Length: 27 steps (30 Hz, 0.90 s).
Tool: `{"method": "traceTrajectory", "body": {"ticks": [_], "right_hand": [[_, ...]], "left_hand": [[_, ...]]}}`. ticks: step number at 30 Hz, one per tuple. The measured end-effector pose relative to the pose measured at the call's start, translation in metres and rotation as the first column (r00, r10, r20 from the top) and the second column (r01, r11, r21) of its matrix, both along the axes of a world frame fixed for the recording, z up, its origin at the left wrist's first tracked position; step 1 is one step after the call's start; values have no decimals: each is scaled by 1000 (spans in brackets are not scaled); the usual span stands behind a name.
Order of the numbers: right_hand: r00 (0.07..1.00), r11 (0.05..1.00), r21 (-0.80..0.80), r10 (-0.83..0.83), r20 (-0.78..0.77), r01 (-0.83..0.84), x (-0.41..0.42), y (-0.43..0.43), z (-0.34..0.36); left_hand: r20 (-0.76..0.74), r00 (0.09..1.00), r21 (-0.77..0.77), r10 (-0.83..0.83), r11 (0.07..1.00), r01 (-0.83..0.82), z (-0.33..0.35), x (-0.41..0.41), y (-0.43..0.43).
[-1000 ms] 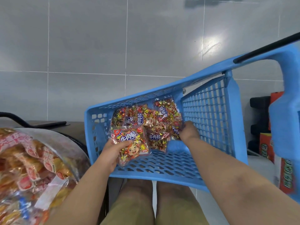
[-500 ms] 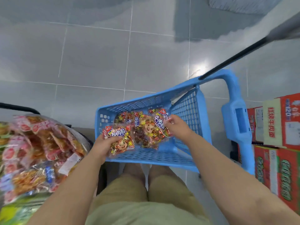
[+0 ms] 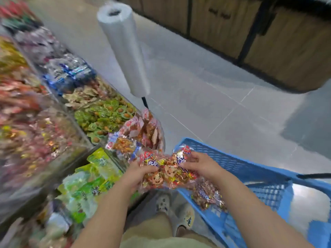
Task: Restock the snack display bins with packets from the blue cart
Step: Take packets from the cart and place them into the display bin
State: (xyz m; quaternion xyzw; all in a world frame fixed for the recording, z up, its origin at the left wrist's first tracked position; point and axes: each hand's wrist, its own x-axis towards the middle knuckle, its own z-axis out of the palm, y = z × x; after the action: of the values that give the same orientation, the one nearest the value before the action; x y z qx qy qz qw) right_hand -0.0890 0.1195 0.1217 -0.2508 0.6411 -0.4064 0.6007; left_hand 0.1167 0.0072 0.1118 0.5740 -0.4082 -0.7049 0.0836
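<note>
We read this as the carrying step. A bundle of glossy, crinkly snack packets [image 3: 166,174], printed with a cartoon face in red, yellow and brown, is clear of the blue plastic lattice cart [image 3: 250,169]. It hangs in the air between the cart's near rim and the clear-walled display bins [image 3: 78,133] on the left. The left hand [image 3: 138,174] grips the bundle's left side, fingers curled into the film. The right hand [image 3: 198,163] pinches its upper right corner, thumb on top. A few more packets of the same print [image 3: 207,194] lie loose on the cart's perforated floor, so we judge the job well short of done.

The next move, as we see it, calls for swinging the bundle left over the bins and finding the matching compartment (that side is too blurred for us to tell which one it is). The nearest compartments hold small green wrapped pieces [image 3: 103,115] and a heap of red-and-white packets [image 3: 141,131] with orange-brown contents. The film looks slippery and the packets are only pressed together, so one could slide out of the middle. We think the carry wants a firm inward squeeze from both hands.
</note>
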Motion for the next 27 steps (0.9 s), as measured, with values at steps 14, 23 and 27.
{"method": "traceTrajectory", "body": {"ticks": [14,23,27], "right_hand": [[859,871,-89,450,-245,-482,187,-162,62],[837,873,-209,314,-449,-440,275,-251,102],[719,783,-255,319,-618,-567,303,-294,118]], "left_hand": [[-84,805,-253,588,769,-588,68,261,-23],[-205,753,-322,625,684,-655,98,376,-88],[-259,692,-300,674,624,-721,108,400,-110]]}}
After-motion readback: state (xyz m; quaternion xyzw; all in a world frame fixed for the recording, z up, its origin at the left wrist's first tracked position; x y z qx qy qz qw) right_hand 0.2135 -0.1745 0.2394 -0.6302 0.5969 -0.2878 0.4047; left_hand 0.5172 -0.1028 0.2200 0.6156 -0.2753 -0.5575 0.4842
